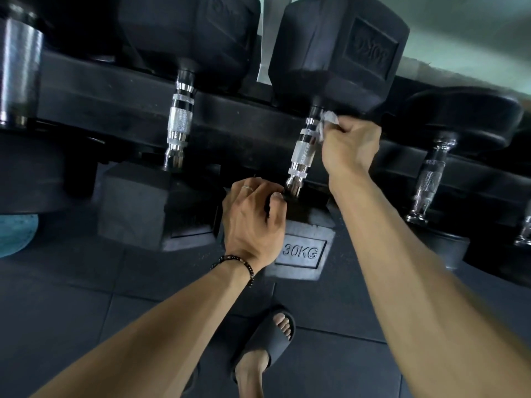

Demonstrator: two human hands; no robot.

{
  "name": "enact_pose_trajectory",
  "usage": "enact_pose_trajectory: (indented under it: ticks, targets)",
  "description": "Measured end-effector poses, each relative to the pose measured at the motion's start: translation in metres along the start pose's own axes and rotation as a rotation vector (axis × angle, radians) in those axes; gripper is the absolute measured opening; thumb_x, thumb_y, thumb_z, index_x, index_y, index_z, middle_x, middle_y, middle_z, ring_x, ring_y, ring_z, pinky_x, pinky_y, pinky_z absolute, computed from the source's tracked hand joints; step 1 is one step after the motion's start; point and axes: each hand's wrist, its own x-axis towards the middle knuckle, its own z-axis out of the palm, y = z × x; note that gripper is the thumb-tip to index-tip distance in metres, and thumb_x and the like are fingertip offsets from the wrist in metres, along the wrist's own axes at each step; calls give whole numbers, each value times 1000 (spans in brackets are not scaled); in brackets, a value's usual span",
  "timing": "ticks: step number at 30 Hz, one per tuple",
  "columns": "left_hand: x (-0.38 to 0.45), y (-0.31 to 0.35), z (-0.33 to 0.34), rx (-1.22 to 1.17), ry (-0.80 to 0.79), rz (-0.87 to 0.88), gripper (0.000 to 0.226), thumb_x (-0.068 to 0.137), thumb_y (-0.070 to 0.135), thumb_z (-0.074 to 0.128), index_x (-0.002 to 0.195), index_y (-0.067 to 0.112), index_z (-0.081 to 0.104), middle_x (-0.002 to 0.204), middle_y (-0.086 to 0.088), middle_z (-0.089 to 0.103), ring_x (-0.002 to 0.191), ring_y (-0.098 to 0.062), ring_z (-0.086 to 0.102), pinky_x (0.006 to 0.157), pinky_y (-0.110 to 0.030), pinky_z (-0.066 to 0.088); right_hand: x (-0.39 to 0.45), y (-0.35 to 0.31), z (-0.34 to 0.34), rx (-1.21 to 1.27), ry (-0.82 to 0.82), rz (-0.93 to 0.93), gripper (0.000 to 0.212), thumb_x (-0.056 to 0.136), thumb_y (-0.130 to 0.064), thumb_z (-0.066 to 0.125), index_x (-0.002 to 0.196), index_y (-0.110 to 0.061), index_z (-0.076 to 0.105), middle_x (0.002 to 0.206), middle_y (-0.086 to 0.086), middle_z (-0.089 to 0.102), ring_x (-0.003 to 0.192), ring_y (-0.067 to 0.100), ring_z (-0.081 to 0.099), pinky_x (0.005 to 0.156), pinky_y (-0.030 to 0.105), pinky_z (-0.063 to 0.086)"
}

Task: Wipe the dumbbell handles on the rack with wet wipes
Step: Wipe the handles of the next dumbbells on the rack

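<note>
Right hand (349, 145) grips a crumpled white wet wipe (327, 120) against the chrome knurled handle (303, 149) of the black hex 30KG dumbbell (304, 248); left hand (253, 216) clasps its near head. Best to wrap the wipe fully round and drag it down the knurling.

glossy knurled chrome handle (301, 150), matt rubber head (304, 248)

Black slide sandal (267, 340) on dark floor tiles (86, 297)

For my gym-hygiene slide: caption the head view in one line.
Right hand presses a wipe to the 30KG dumbbell's handle while the left hand grips its near head.
</note>
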Motion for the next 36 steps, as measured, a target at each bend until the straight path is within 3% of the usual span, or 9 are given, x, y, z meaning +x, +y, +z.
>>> enact_pose_trajectory:
  ticks: [2,5,10,15,20,26,29,31,36]
  targets:
    - [0,0,0,1,-1,4,48,85,38,29,92,16,71,102,2,66,108,-20,52,93,-42,44,-14,12,-11,14,-145,102,23,92,-14,66,69,-14,72,75,-1,71,73,12,70,69,24,58]
    - [0,1,0,-2,-6,-4,49,84,39,28,92,17,71,104,4,66,109,-17,51,93,-43,44,-31,16,-30,134,-346,199,23,92,-1,64,80,-18,72,90,3,74,82,13,74,74,25,61]
    - [1,0,1,-7,-15,-7,51,85,40,27,93,17,72,105,2,66,111,-18,51,95,-44,44,7,1,-7,392,-183,230,31,89,6,63,67,-14,73,73,4,71,74,19,68,75,36,62]
    - [0,0,1,-12,-4,-8,51,84,39,28,94,16,72,104,4,67,109,-16,51,93,-45,45,-15,22,-25,377,-406,308,22,92,3,61,85,-13,74,94,7,76,91,21,74,82,35,60]
    - [1,1,0,-13,-6,0,50,85,39,28,93,15,72,103,3,66,109,-18,52,92,-46,46,13,4,-5,589,-236,360,27,88,12,57,73,-8,69,74,8,68,64,16,63,69,32,59]
    - [1,1,1,-28,2,-12,50,83,39,28,93,17,72,103,7,66,108,-15,50,94,-44,45,-6,27,-18,366,-471,382,27,92,11,51,90,-9,68,93,10,76,86,21,74,80,37,60]
    - [1,1,1,-27,-1,3,48,84,37,29,92,16,71,101,6,66,107,-15,51,92,-44,46,18,12,-9,557,-347,400,27,93,11,50,87,-10,66,78,5,74,66,13,70,62,29,57]
    - [1,0,1,-21,-1,2,48,84,37,29,92,16,71,101,7,65,107,-15,51,92,-44,46,22,9,-4,592,-335,431,27,92,11,51,89,-9,68,79,5,73,67,14,69,61,29,57]
    - [1,1,2,-29,-3,-18,51,82,41,28,94,18,72,104,7,65,109,-14,50,94,-43,44,-11,36,-28,224,-709,429,26,92,11,52,98,-7,69,92,6,77,85,13,72,77,24,59]
